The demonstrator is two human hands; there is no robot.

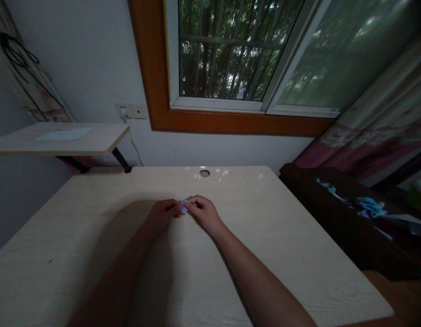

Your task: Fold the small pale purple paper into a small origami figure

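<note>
A small piece of pale purple paper (184,206) is pinched between my two hands, just above the pale wood-grain table (265,236). My left hand (163,212) grips its left side, fingers closed and curled around the edge. From the right, my right hand (203,210) closes its thumb and fingers on the other side. The fingertips of both hands nearly meet and cover much of the paper, so I cannot make out its full shape or its folds.
A raised shelf (105,141) on black legs stands at the back left, with a pale sheet (62,134) on it. Behind the table are a round cable hole (204,173), a wall socket (124,110) and a window. Dark furniture (333,218) with clutter stands right of the table.
</note>
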